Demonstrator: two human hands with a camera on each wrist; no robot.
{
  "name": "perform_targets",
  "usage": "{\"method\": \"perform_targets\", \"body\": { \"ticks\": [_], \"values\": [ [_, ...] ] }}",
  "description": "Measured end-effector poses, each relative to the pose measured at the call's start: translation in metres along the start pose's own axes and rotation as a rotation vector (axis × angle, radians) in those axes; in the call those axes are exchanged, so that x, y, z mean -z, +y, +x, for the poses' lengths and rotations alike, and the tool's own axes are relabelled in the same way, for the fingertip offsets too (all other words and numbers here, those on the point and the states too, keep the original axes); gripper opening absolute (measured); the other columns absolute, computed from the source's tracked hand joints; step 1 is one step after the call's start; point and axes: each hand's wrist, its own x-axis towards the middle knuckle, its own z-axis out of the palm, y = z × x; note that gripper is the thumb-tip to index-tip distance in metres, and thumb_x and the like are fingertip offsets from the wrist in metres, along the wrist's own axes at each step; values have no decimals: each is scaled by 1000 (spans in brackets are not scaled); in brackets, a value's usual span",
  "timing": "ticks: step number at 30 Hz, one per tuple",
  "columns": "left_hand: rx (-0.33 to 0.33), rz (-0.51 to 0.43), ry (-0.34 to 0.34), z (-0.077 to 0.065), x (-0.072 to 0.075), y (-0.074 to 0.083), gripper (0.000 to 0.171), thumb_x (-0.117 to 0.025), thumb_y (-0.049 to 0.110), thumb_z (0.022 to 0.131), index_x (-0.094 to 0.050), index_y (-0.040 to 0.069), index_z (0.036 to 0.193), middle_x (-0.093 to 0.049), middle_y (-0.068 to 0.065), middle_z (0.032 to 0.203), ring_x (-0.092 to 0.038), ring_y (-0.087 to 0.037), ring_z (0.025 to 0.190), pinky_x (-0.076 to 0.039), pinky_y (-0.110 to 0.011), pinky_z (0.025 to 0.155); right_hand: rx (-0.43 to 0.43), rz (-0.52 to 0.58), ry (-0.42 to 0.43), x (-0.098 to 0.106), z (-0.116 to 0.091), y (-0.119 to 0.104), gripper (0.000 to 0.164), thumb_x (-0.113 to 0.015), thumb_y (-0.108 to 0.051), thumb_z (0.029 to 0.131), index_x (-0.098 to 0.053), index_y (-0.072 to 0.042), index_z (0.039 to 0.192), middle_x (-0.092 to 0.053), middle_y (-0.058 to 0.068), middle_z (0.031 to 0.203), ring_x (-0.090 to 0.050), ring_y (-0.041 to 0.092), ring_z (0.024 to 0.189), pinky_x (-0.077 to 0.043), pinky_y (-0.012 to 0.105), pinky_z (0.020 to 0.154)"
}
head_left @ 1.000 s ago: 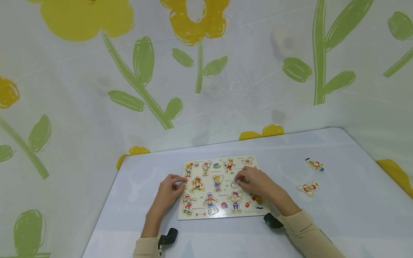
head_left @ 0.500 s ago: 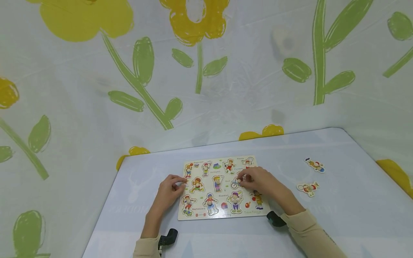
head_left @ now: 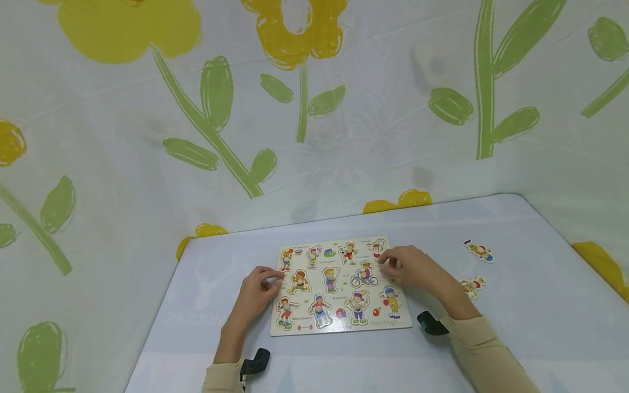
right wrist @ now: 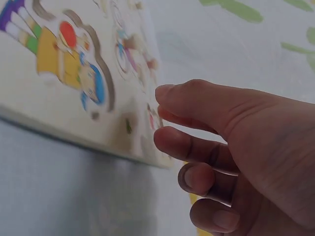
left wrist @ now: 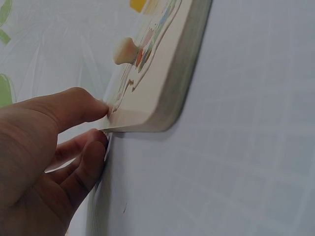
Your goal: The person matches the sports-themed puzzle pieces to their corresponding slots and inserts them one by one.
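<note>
A wooden peg puzzle board (head_left: 314,323) printed with sports figures lies on the table. My left hand (head_left: 256,291) pinches its left edge, with the thumb (left wrist: 81,105) on the top face and fingers at the side. A round knob (left wrist: 126,51) rises near that thumb. The cyclist piece (head_left: 365,274) sits in its recess at the right of the board. Just right of it hovers my right hand (head_left: 411,268), fingers loosely bent and holding nothing. In the right wrist view, a gap shows between thumb and index finger of that hand (right wrist: 236,142).
Two loose figure pieces lie on the table to the right: a skateboard-like figure (head_left: 479,251) farther back, and a racket figure (head_left: 473,287) partly behind the right forearm. A white curtain (head_left: 373,131) printed with flowers stands behind the table (head_left: 555,305).
My right hand has let go of the cyclist piece and moved right and slightly away, uncovering it. The left hand stays at the board's edge.
</note>
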Motion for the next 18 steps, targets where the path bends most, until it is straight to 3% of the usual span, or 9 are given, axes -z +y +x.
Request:
{"method": "perform_targets", "body": {
  "ticks": [18],
  "values": [
    [-8, -2, 7, 1, -1, -1, 18, -72, 12, 87, -76, 15, 104, -63, -7, 111, -52, -10, 74, -44, -19, 63, -96, -40, 177, 44, -24, 56, 25, -69, -21, 90, -69, -9, 112, -64, 3, 89, -53, 18, 79, -43, 30, 68]
  ]
}}
